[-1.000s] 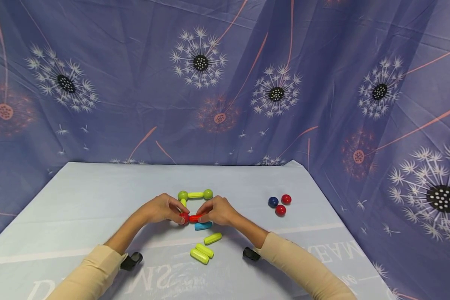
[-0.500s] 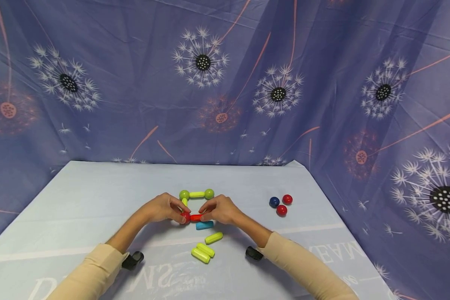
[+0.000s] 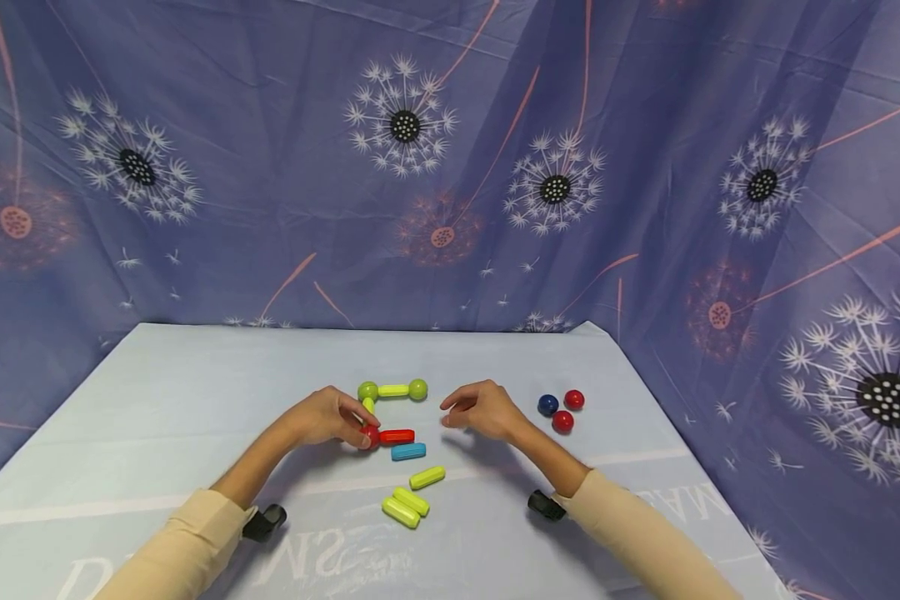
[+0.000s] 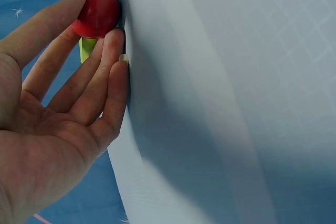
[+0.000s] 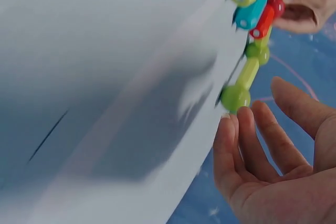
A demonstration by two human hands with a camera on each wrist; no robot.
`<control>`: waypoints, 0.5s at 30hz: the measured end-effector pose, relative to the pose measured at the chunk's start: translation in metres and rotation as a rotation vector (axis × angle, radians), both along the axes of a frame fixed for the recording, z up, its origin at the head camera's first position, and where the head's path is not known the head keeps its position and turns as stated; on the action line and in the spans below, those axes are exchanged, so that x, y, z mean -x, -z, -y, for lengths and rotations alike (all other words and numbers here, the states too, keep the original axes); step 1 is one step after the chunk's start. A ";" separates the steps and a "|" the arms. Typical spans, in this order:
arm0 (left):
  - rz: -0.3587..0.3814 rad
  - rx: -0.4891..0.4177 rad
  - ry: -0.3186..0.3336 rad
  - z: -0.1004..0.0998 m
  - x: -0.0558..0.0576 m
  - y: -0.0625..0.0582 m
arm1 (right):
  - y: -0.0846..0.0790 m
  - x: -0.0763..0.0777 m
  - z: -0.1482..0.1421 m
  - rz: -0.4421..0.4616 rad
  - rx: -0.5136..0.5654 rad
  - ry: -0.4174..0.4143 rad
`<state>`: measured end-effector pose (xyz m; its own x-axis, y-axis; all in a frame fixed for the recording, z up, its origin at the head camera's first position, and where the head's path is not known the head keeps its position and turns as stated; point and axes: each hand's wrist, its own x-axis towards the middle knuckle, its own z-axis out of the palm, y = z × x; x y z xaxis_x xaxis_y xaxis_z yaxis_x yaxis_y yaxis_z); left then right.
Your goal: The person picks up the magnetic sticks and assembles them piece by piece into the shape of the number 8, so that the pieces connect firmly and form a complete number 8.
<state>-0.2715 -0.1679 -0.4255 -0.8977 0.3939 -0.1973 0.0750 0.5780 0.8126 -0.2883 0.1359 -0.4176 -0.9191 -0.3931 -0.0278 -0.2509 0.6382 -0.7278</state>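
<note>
My left hand [image 3: 328, 417] pinches a red ball [image 4: 98, 13] between thumb and fingers at the near left corner of a joined ball-and-rod shape. A red rod [image 3: 397, 436] extends right from that ball. Behind it, a yellow-green rod [image 3: 369, 406], partly hidden by the fingers, leads to a green ball [image 3: 367, 391]. From there another yellow-green rod [image 3: 393, 390] runs right to a second green ball [image 3: 417, 389]. My right hand [image 3: 484, 410] hovers right of the shape, fingers loosely bent and holding nothing.
A blue rod [image 3: 408, 451] lies just in front of the red rod. Nearer the person are several loose yellow-green rods [image 3: 401, 512]. To the right sit a dark blue ball [image 3: 547, 405] and two red balls [image 3: 563, 422]. A patterned cloth [image 3: 450, 167] hangs behind the table.
My right hand has let go of the red rod and moved right, away from it. The left hand has kept its hold on the red ball.
</note>
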 end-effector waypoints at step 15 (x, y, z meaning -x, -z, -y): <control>0.016 -0.079 0.039 0.005 0.004 0.007 | -0.005 0.007 -0.076 -0.110 -0.013 0.245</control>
<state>-0.2759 -0.1734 -0.4329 -0.8784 0.4435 -0.1781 0.0831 0.5088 0.8569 -0.2950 0.2118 -0.4125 -0.9846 -0.1589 0.0735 -0.1647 0.6987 -0.6962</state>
